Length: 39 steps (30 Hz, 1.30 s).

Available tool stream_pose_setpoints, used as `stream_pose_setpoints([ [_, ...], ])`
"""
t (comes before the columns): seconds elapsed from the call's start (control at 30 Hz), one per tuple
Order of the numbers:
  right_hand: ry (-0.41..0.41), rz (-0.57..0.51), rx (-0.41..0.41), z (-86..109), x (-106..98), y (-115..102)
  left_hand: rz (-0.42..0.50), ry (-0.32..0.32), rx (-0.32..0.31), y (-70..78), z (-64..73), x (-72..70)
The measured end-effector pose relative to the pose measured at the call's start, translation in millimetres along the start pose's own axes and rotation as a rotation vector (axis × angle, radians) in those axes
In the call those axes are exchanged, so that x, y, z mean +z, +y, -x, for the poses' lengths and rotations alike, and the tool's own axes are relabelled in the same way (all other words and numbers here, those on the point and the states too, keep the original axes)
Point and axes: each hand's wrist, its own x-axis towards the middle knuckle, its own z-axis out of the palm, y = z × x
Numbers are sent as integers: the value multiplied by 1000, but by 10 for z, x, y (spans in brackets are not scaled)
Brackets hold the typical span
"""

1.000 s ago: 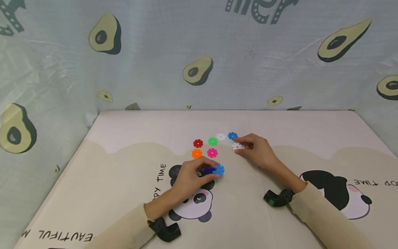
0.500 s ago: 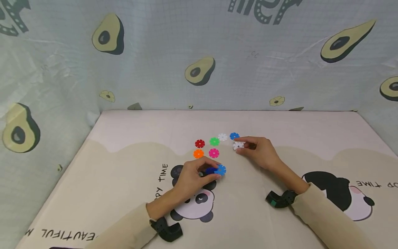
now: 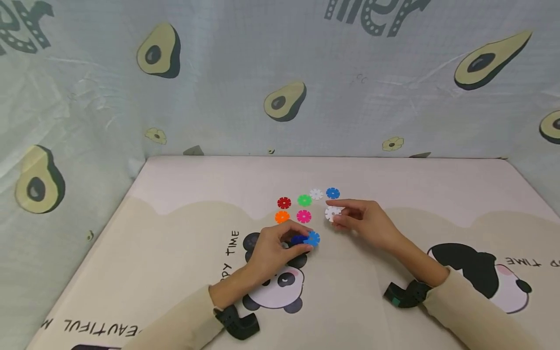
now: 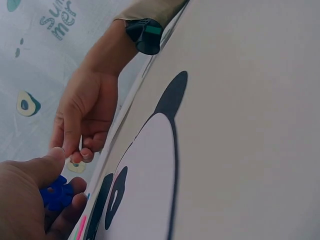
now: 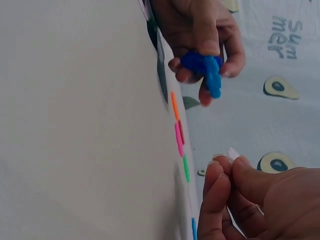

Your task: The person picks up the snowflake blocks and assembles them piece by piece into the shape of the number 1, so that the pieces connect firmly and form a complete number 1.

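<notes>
My left hand (image 3: 272, 250) pinches a dark blue notched plastic disc (image 3: 298, 239) joined to a light blue notched disc (image 3: 313, 238). In the right wrist view the light blue disc (image 5: 213, 77) stands crosswise to the dark blue disc (image 5: 195, 61). Between thumb and fingers, my right hand (image 3: 369, 222) holds a white notched disc (image 3: 331, 214), its index finger extended above it. Only a sliver of that white disc (image 5: 233, 153) shows in the right wrist view. The two hands are a short way apart, with the held pieces not touching.
Several loose discs lie flat beyond the hands: red (image 3: 284, 202), orange (image 3: 282, 217), green (image 3: 304, 200), pink (image 3: 304, 216), white (image 3: 316, 194) and blue (image 3: 333, 193). A panda-print cloth covers the table (image 3: 183, 262). A hanging avocado-print sheet (image 3: 218, 97) stands behind.
My right hand has drawn the white disc slightly toward me, away from the loose blue disc, and its index finger has straightened. The left hand keeps its joined blue discs nearly still.
</notes>
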Motion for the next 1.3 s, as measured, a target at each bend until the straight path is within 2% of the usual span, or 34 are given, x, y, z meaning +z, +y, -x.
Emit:
stream_pose_setpoints([
  [0.23, -63, -1, -72, 121, 54, -38, -3, 15, 14, 18, -5, 5],
  [0.43, -90, -33, -89, 174, 128, -51, 10, 23, 11, 1, -2, 2],
  [0.67, -92, -43, -104, 194, 146, -44, 13, 35, 21, -16, -6, -6],
  [1.0, -78, -22, -112, 220, 185, -3, 10, 37, -14, 9, -5, -1],
  [1.3, -60, -13, -147, 229, 225, 20, 3, 31, -11, 8, -1, -5],
])
